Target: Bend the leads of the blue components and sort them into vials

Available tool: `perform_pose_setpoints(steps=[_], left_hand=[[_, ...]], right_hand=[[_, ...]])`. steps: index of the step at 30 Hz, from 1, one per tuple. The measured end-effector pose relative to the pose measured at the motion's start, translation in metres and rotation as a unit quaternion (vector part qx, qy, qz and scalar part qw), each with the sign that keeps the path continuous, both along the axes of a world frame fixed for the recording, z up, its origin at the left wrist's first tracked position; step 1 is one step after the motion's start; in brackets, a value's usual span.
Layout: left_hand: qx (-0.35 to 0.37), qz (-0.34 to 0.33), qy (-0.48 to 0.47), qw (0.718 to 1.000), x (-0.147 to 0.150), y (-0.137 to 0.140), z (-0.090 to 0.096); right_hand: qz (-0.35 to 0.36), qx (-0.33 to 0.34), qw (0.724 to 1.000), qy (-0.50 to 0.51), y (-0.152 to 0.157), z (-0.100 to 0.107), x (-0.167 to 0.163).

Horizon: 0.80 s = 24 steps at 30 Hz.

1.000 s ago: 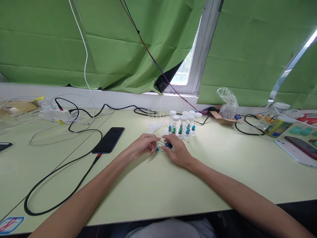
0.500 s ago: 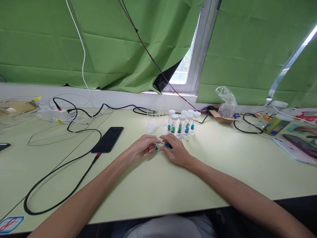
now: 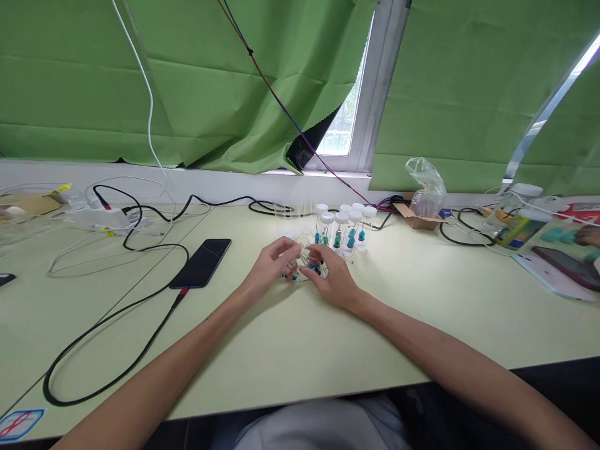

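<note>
At the middle of the table, my left hand (image 3: 275, 261) pinches a small clear tube (image 3: 304, 241) near its rim. Small blue-green parts (image 3: 289, 274) show by its lower fingers. My right hand (image 3: 335, 276) curls in from the other side, thumb and fingers closed around blue parts with thin wire leads (image 3: 317, 267). The leads point toward the tube, and fingers hide where they end. Just behind my right hand stand several white-capped clear vials (image 3: 341, 228) containing green and blue parts on wires. Uncapped clear tubes (image 3: 287, 226) stand to their left.
A black phone (image 3: 201, 264) with a looping black cable (image 3: 100, 322) lies on the left. Behind it is a white power strip (image 3: 96, 217). At the back right are a cardboard box (image 3: 417, 219) with a plastic bag and a bottle (image 3: 522, 230). Another person's hand (image 3: 588, 235) shows at the right edge.
My left hand has lifted slightly and tilted the clear tube more upright. My right-hand fingers have opened a little, showing more of the wire leads. The view has shifted slightly.
</note>
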<state>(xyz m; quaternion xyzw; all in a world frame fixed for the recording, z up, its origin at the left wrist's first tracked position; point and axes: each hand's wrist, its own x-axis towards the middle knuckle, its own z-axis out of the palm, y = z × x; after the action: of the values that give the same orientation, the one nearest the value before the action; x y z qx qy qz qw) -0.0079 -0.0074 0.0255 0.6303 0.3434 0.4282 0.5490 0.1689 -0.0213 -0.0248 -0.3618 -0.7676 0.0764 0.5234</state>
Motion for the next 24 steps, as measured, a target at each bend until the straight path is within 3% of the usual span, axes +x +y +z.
perform_pose_setpoints(steps=[4,8,24], left_hand=[[0.121,0.041,0.086,0.988,0.004,-0.004,-0.004],[0.183,0.081,0.094,0.975,0.007,-0.005,-0.01],[0.282,0.218,0.01,0.934,0.009,-0.009,-0.01]], right_hand=[[0.009,-0.004,1.0,0.001,0.0,-0.001,0.0],[0.018,-0.018,1.0,-0.012,0.001,-0.001,0.0],[0.015,-0.016,0.999,-0.027,0.001,0.009,0.006]])
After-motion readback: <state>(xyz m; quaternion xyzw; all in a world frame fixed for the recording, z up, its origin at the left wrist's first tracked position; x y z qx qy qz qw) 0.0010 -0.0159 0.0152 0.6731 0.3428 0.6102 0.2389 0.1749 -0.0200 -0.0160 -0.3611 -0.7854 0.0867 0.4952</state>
